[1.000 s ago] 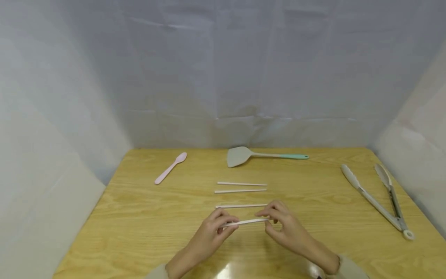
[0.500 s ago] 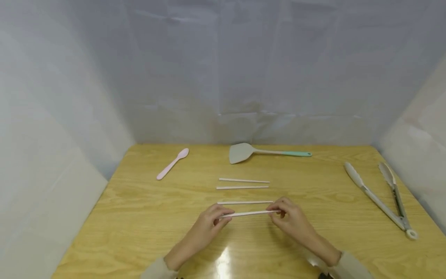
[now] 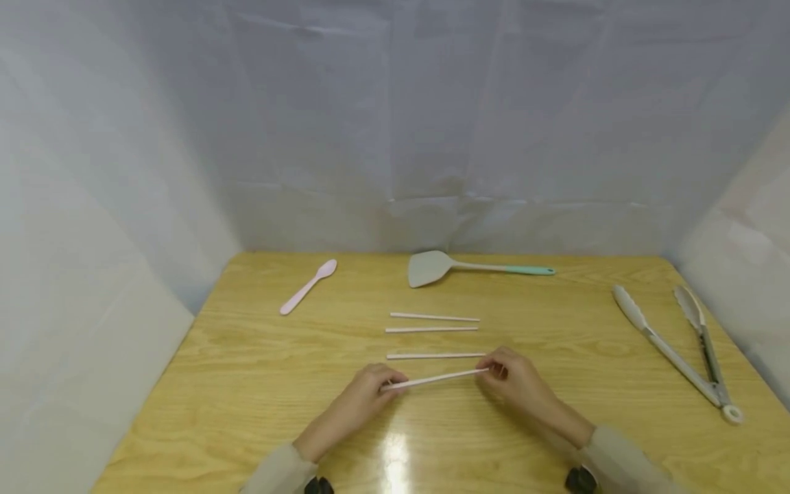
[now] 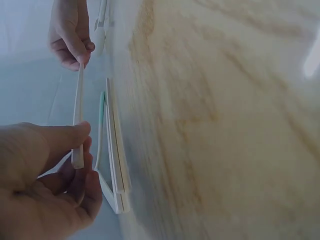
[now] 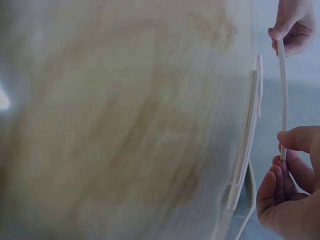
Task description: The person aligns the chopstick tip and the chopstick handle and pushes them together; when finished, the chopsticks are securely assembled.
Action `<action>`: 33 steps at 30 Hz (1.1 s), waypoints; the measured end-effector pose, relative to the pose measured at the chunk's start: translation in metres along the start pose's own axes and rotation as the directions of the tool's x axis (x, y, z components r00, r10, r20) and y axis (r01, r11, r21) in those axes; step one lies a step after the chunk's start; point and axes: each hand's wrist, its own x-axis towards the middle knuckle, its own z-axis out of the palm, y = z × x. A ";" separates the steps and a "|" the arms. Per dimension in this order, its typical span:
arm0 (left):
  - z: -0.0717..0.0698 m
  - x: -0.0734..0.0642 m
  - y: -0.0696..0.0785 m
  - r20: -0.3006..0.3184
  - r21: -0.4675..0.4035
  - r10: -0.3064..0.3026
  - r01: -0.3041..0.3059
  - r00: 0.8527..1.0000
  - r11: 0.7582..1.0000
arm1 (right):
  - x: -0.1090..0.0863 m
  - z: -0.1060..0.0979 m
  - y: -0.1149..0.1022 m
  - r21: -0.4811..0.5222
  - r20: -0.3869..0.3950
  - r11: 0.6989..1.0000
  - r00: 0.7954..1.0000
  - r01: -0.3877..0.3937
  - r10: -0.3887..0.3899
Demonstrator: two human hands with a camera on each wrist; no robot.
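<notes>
A thin white chopstick [image 3: 435, 379] is held by both hands, raised off the table as the wrist views show. My left hand [image 3: 369, 392] pinches its thicker left end between thumb and fingers; in the left wrist view that squared end of the chopstick [image 4: 77, 157] pokes out past the thumb. At the narrow right end, my right hand [image 3: 513, 377] pinches it with thumb and fingertips, and the tip pokes out slightly in the right wrist view. Just beyond lies another chopstick [image 3: 435, 356], partly near the right fingers. Two more chopsticks [image 3: 432, 330] lie farther back, roughly parallel.
A grey spatula [image 3: 430, 268] with a mint-green handle lies at the back of the wooden table [image 3: 216, 412]. To the left is a pink spoon [image 3: 308, 287]. Spread tongs [image 3: 669, 357] lie at the right. A pale sheet [image 3: 432, 123] walls the back and sides.
My right hand has taken a pinch on the chopstick's right end, where its fingers were apart before. The left end has dipped slightly, so the chopstick slants more. The view has shifted a little.
</notes>
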 end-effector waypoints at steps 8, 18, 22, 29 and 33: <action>0.003 0.011 -0.009 0.009 0.041 -0.056 0.056 0.998 0.998 | 0.007 -0.001 0.012 0.016 0.061 0.994 0.993 -0.104 0.103; 0.003 0.021 -0.016 0.049 0.029 -0.107 0.105 0.993 0.994 | 0.011 0.000 0.023 -0.017 0.023 0.996 0.996 -0.090 0.091; 0.003 0.023 -0.017 0.056 0.021 -0.114 0.113 0.992 0.993 | 0.012 -0.001 0.025 -0.029 0.025 0.996 0.996 -0.081 0.082; 0.004 0.023 -0.017 0.053 0.019 -0.121 0.120 0.991 0.993 | 0.015 -0.001 0.026 -0.042 0.074 0.993 0.991 -0.112 0.115; 0.005 0.023 -0.018 0.035 0.027 -0.109 0.108 0.993 0.994 | 0.016 0.001 0.028 -0.042 0.082 0.993 0.990 -0.113 0.117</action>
